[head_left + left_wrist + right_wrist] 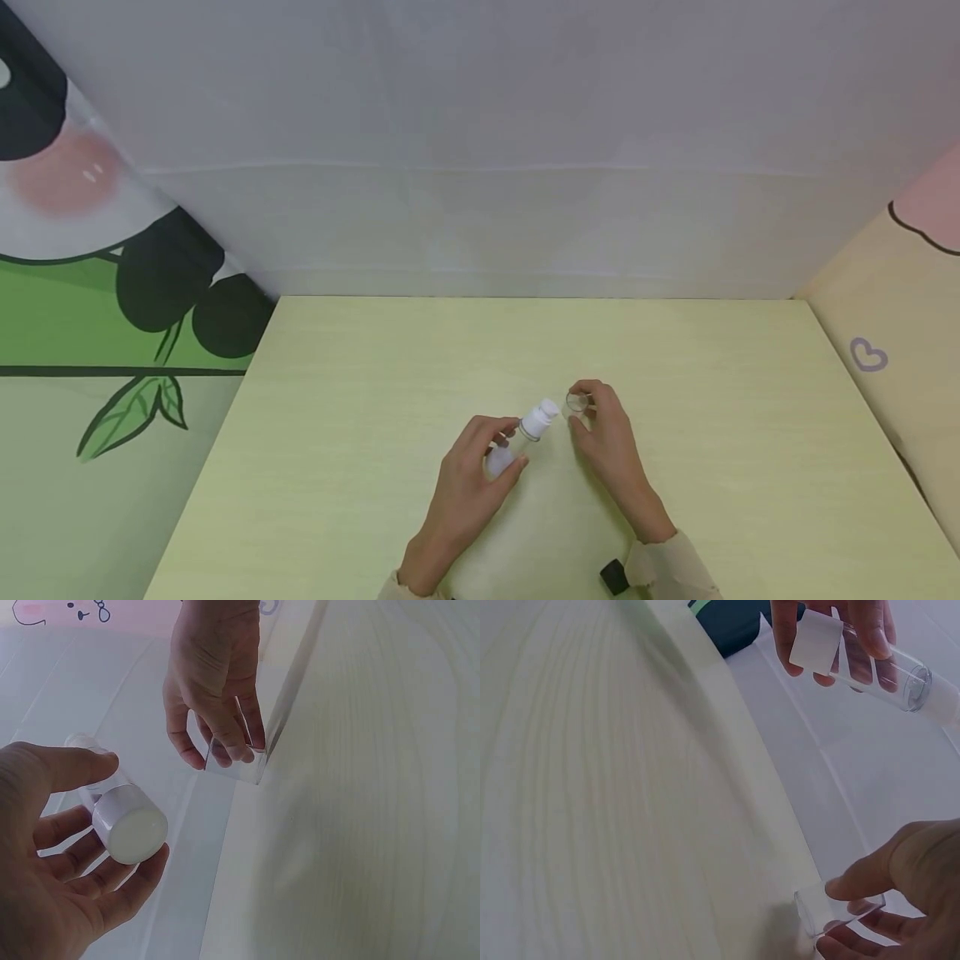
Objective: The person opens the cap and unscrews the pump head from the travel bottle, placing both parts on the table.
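While the tabletop [337,375] is backing onto a whitish backdrop [480,225], the left hand [465,483] is gripping a tilted pump bottle [531,428] midway between its side edges; the right hand [607,433] is pinching a clear cap [577,403] just beside.

My left hand [472,475] angles forward and to the right, its thumb set opposite bent fingers in a rounded grip. My right hand [606,437] is near it, a little farther forward and slanting in to the left, thumb and curled fingers facing each other in a pinch. The two don't touch. My left wrist [427,548] and right wrist [648,507] are bare, my forearms converging toward the fingertips.
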`<action>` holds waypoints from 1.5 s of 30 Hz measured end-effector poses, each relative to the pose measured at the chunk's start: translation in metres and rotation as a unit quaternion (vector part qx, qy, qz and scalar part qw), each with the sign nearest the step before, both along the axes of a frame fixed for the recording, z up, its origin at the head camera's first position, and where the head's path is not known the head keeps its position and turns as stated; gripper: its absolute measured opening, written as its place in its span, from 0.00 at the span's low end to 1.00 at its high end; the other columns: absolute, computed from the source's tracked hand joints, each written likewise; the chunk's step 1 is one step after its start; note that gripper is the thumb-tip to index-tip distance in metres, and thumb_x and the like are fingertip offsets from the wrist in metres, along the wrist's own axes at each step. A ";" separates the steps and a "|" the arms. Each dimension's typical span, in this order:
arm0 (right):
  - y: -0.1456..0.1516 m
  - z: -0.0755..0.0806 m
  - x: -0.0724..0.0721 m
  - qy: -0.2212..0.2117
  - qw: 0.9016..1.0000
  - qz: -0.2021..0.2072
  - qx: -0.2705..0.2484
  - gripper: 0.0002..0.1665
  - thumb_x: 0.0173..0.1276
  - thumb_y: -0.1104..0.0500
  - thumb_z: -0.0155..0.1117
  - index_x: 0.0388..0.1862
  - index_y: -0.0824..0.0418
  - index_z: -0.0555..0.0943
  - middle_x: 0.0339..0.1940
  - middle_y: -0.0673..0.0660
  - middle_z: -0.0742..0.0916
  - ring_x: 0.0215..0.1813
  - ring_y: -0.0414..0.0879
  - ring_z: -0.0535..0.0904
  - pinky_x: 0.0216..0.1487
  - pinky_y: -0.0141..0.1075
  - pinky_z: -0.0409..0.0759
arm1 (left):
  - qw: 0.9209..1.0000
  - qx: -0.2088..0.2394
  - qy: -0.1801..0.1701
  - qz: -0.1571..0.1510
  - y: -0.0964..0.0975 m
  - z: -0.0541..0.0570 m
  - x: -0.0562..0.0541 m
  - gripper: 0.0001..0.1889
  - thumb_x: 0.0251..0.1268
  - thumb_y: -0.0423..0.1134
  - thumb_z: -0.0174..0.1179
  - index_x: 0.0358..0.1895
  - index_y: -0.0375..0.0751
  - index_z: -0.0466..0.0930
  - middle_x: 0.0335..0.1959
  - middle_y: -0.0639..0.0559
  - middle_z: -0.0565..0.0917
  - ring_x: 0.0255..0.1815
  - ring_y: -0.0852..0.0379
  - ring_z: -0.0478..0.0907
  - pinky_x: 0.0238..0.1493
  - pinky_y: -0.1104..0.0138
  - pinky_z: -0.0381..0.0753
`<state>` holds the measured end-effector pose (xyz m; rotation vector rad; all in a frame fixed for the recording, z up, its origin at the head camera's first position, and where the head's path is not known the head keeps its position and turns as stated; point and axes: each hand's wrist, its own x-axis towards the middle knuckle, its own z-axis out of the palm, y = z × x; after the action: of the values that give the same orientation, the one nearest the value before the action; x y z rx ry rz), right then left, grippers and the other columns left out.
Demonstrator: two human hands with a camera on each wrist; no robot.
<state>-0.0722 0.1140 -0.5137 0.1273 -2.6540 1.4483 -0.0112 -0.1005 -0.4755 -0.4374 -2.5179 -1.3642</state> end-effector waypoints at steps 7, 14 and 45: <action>-0.016 -0.007 0.017 0.003 1.000 -0.013 0.002 0.25 0.62 0.77 0.68 0.57 0.65 0.76 0.57 0.65 0.81 0.59 0.60 0.79 0.62 0.55 0.84 | 1.000 -0.004 0.003 -0.015 -0.018 -0.004 0.010 0.26 0.58 0.34 0.77 0.59 0.51 0.81 0.50 0.53 0.84 0.47 0.58 0.84 0.50 0.66 0.86; -0.031 -0.010 0.038 0.028 0.998 -0.049 0.002 0.28 0.63 0.71 0.74 0.62 0.63 0.76 0.61 0.65 0.80 0.62 0.61 0.79 0.62 0.57 0.83 | 0.999 0.019 -0.015 -0.030 -0.035 -0.009 0.020 0.26 0.58 0.34 0.77 0.60 0.54 0.81 0.50 0.53 0.84 0.47 0.55 0.85 0.49 0.66 0.87; -0.054 0.015 0.077 0.010 0.958 0.106 -0.266 0.22 0.79 0.69 0.58 0.69 0.67 0.70 0.65 0.53 0.80 0.64 0.39 0.82 0.62 0.25 0.81 | 0.985 0.107 -0.121 -0.061 -0.040 -0.011 0.023 0.25 0.61 0.35 0.76 0.59 0.53 0.76 0.52 0.57 0.82 0.54 0.59 0.82 0.54 0.65 0.88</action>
<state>0.0049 0.0597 -0.4986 0.3772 -2.1855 2.1555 0.0115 -0.1408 -0.4867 -0.4099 -2.5244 -1.8140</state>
